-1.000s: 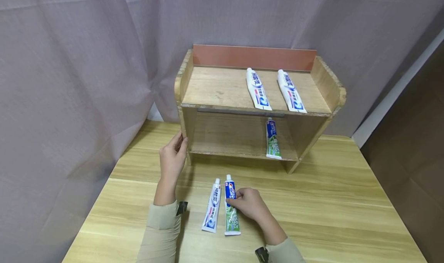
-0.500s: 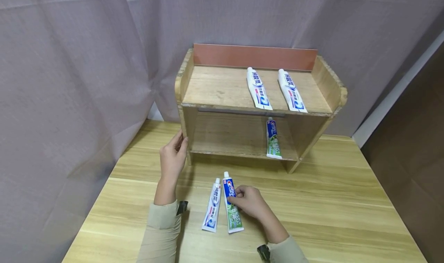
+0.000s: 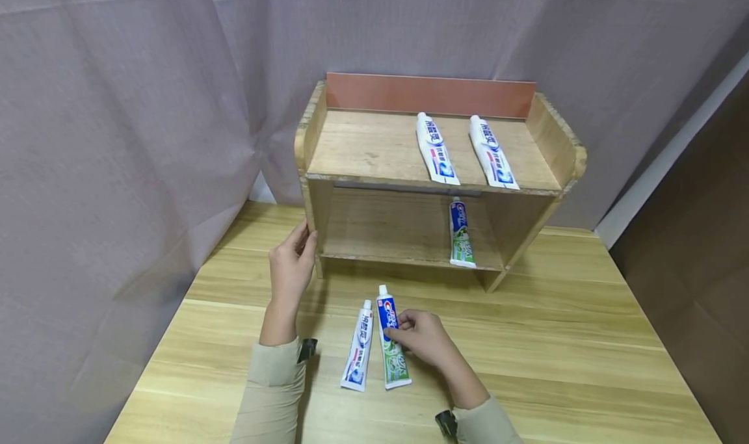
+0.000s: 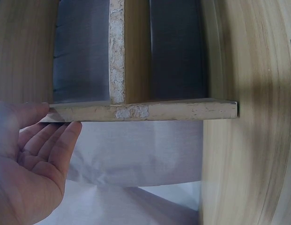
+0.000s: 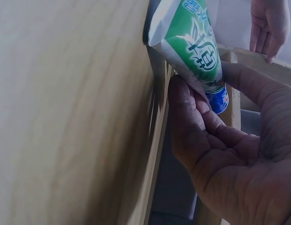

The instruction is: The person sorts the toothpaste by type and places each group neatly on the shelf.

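My right hand [image 3: 424, 337] pinches a blue-and-green toothpaste tube [image 3: 393, 359] by its side, thumb on top. In the right wrist view the green end of this tube [image 5: 197, 42] is close over the table, with fingers beneath and the thumb along its upper side. Just left of it, a white toothpaste tube [image 3: 357, 353] lies on the table, cap pointing away from me. My left hand [image 3: 291, 262] grips the left side panel of a small wooden shelf [image 3: 363, 151]; the left wrist view has the panel [image 4: 178, 110] between thumb and fingers.
Two white toothpaste tubes, a left one [image 3: 436, 150] and a right one [image 3: 493, 153], lie on the upper board. On the lower board, toward the right, is another blue-and-green tube [image 3: 461, 234]. A grey curtain [image 3: 146, 106] hangs behind the wooden table [image 3: 573, 340].
The blue-and-green tube in my right hand has turned, its cap swinging left, and shifted slightly toward the shelf. My left hand stays on the side panel.
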`<state>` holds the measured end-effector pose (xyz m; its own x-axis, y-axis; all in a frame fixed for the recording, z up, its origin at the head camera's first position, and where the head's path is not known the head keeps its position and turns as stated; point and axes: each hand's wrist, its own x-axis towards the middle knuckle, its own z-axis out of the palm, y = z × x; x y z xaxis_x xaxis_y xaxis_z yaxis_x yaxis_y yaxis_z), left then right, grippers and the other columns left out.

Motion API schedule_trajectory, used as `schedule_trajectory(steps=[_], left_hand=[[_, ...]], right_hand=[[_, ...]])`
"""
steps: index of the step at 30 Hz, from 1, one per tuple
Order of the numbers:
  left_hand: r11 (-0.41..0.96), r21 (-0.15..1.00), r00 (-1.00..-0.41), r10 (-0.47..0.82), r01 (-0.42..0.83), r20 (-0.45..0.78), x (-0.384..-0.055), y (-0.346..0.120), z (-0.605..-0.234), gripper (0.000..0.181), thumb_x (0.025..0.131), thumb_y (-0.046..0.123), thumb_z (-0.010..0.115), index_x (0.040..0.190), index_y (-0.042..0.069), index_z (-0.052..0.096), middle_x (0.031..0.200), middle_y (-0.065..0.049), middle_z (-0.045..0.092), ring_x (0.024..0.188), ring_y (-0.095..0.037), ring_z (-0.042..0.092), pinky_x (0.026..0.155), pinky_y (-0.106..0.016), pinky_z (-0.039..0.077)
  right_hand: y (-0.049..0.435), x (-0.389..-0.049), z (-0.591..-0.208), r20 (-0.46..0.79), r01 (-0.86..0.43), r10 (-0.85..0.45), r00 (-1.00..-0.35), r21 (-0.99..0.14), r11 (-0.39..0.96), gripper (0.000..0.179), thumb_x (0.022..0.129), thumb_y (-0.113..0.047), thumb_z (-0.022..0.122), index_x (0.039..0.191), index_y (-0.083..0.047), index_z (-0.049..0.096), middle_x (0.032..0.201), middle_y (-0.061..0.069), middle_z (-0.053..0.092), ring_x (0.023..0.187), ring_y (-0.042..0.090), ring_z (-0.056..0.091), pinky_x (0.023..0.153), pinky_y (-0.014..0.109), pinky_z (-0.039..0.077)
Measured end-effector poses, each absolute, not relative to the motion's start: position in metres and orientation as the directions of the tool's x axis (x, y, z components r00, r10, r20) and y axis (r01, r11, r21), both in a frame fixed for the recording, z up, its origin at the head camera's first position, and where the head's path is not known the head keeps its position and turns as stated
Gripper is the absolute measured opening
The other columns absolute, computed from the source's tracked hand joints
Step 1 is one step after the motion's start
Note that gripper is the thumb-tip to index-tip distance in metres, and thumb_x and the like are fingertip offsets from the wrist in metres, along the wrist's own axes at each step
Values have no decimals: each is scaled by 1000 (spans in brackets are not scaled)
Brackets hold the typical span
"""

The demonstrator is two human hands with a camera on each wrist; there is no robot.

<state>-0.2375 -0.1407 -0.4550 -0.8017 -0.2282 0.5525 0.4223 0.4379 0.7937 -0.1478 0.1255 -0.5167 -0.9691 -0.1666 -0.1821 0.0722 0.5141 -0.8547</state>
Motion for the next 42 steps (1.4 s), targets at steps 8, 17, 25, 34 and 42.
schedule_trajectory(steps=[8, 17, 25, 34, 42], left_hand=[[441, 792, -804, -221, 423, 553, -238, -141, -455, 35, 98, 12, 66, 131, 0, 64, 117, -21, 69, 101, -28, 73, 80, -21, 61], [428, 801, -810, -222, 419, 542, -237, -141, -455, 35, 98, 12, 66, 132, 0, 64, 119, -21, 68, 102, -28, 72, 82, -20, 60], [427, 798, -807, -221, 426, 548, -237, -141, -454, 36, 99, 12, 66, 132, 0, 63, 119, -21, 68, 103, -29, 72, 83, -21, 60], [442, 787, -799, -220, 430, 560, -237, -140, -454, 35, 98, 12, 67, 131, 1, 64, 118, -21, 69, 101, -29, 72, 81, -25, 62], [444, 793, -808, -219, 418, 548, -237, -140, -454, 36, 99, 13, 66, 132, 1, 64, 118, -20, 69, 102, -28, 72, 81, -21, 61]], right_hand=[[125, -147, -513, -167, 58, -167, -972, -856, 514, 30, 85, -21, 81, 99, 2, 68, 79, 5, 67, 66, 15, 63, 55, 27, 60], [126, -149, -513, -165, 58, -169, -972, -861, 506, 31, 85, -21, 81, 99, 3, 68, 80, 6, 68, 64, 15, 64, 54, 30, 61], [126, -148, -511, -150, 43, -174, -973, -863, 504, 30, 85, -20, 81, 99, 3, 68, 80, 6, 68, 65, 15, 65, 53, 28, 60], [126, -147, -505, -141, 36, -163, -977, -852, 522, 32, 84, -21, 82, 101, 2, 68, 82, 5, 68, 68, 14, 64, 57, 26, 60], [128, -148, -504, -127, 36, -139, -982, -852, 523, 29, 84, -20, 82, 100, 1, 69, 83, 6, 68, 71, 15, 65, 60, 25, 61]])
